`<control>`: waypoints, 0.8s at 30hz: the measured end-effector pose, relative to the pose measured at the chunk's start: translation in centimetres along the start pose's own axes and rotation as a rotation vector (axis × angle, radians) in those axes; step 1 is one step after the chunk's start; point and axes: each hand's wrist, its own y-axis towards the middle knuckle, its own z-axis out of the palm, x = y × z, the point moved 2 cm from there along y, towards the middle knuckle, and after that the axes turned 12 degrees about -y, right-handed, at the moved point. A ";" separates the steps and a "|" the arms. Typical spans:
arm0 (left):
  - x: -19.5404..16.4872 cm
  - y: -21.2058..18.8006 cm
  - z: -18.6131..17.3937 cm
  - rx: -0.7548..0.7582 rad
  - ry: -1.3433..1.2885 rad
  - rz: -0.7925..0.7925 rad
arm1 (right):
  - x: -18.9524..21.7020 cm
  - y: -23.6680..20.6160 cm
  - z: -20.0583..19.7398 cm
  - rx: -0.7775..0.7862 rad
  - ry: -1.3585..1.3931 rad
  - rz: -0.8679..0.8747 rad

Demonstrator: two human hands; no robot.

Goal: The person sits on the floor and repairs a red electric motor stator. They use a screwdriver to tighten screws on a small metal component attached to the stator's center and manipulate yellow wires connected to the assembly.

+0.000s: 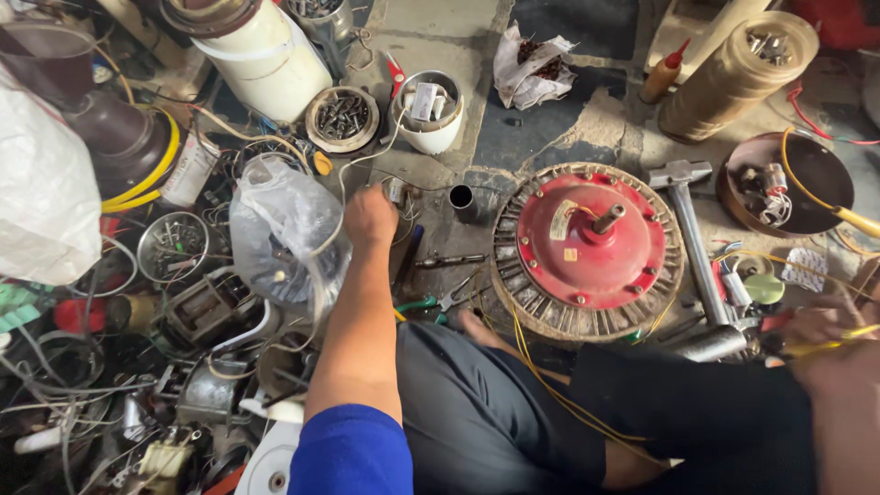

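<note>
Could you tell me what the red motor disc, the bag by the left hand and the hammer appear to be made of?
Red motor disc: seemingly painted metal, glossy with bolts. Bag: thin clear plastic, crinkled and see-through. Hammer: bare grey metal, dull sheen, head and handle alike.

Left arm (353,321): bare from wrist to above the elbow. Short sleeve (353,454) at the upper arm, plain bright blue, no print or seam detail visible.

Left hand (369,215): bare, no ring, watch or glove seen; back of the hand faces the camera, fingers mostly hidden.

Right hand (839,325): bare, blurred at the frame's right edge; no detail to be had. Forearm below it is also bare and out of focus.

Legs: dark grey trousers (477,412) over the nearer leg, plain cloth with soft folds; the other leg in black (687,403).

Foot (481,328): bare, no shoe or sock, only partly showing past the trouser edge.
</note>
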 end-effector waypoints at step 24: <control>-0.4 3.9 4.8 -0.046 0.122 0.327 | -2.6 2.6 -0.8 0.149 -0.168 0.087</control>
